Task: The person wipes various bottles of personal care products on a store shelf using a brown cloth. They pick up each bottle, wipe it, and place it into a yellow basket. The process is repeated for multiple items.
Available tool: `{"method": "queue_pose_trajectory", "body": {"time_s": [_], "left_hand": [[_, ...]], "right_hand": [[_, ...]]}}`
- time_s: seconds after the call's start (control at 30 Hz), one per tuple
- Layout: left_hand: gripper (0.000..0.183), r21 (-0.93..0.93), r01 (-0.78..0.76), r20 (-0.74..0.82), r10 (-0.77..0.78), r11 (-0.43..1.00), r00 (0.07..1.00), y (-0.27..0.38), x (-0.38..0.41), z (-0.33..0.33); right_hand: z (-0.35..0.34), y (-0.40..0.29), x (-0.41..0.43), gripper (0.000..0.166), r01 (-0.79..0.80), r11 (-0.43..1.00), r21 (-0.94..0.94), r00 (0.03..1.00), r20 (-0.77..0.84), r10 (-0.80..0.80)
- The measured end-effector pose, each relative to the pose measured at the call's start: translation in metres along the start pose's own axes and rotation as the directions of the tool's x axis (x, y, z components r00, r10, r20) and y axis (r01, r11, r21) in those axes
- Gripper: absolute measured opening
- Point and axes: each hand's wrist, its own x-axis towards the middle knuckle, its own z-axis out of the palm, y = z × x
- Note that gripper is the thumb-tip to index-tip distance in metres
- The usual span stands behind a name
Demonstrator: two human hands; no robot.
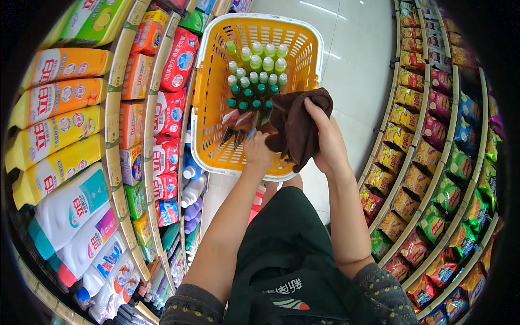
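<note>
A yellow plastic shopping basket (pixel 207 44) with a white rim stands before me and holds several small bottles (pixel 255 63) with white or green caps. My right hand (pixel 329 140) grips a dark brown cloth (pixel 298 122) above the basket's near right corner. Inside the basket's near part, my left hand (pixel 258 148) reaches down beside the cloth; its fingertips are partly hidden, and whether they hold the small blue item by them cannot be told. Near that hand lie several reddish-brown packets (pixel 245 121) and dark pointed items.
Shelves of detergent bottles (pixel 77 207) and red detergent bags (pixel 178 61) rise on the left. Shelves of snack bags (pixel 440 158) curve along the right. A pale tiled floor (pixel 353 53) runs between them. A dark green apron (pixel 284 243) covers my front.
</note>
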Motion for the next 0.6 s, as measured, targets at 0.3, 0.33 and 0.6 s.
{"method": "queue_pose_trajectory", "body": {"time_s": [0.3,0.33,0.6], "left_hand": [[0.038,-0.944,0.221,0.082,-0.473,0.246,0.877,0.043,-0.015,-0.172],[0.044,-0.952,0.175,0.039,-0.469,0.250,0.882,0.052,-0.024,-0.201],[0.020,-0.804,-0.219,-0.472,-0.370,0.553,0.800,0.087,-0.109,-0.330]], "right_hand": [[0.035,-0.018,-0.047,0.032,-0.214,0.950,0.227,0.908,0.405,0.108],[0.044,-0.019,-0.054,0.032,-0.203,0.951,0.235,0.892,0.446,0.081],[0.128,-0.020,-0.118,0.035,-0.138,0.988,0.066,0.728,0.683,0.056]]}}
